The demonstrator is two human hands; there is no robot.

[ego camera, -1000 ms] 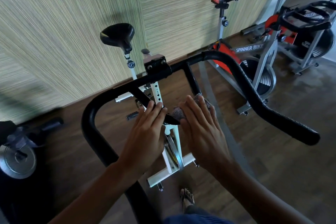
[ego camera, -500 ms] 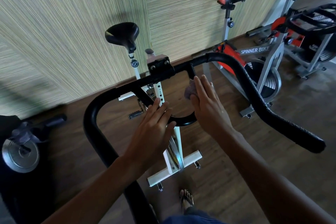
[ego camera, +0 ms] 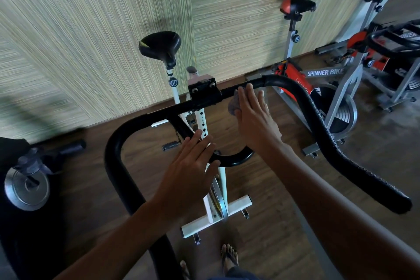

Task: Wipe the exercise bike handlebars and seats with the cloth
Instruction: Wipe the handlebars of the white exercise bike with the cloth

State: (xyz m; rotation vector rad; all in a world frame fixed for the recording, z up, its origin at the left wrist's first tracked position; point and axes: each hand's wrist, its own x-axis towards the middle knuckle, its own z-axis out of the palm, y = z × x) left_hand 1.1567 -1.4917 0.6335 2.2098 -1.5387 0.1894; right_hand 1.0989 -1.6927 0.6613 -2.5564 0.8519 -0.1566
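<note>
The black handlebars (ego camera: 318, 125) of a white exercise bike fill the middle of the head view. My right hand (ego camera: 254, 116) lies flat with straight fingers, pressing a small grey cloth (ego camera: 234, 104) against the inner right bar just below the crossbar. My left hand (ego camera: 193, 166) rests flat with straight fingers on the lower inner loop of the bars. This bike's black seat (ego camera: 160, 46) stands beyond the handlebars, near the wall. Much of the cloth is hidden under my right palm.
An orange and grey spinner bike (ego camera: 325, 88) with a black-orange seat (ego camera: 295, 5) stands to the right, another bike (ego camera: 395, 45) behind it. A flywheel (ego camera: 26, 186) of a further machine sits at the left. A striped wall (ego camera: 91, 29) is close ahead. My sandalled feet (ego camera: 229, 257) are on the wooden floor.
My right hand has slid the cloth up the inner right bar from the bottom loop to just under the crossbar. My left hand has stayed on the lower loop.
</note>
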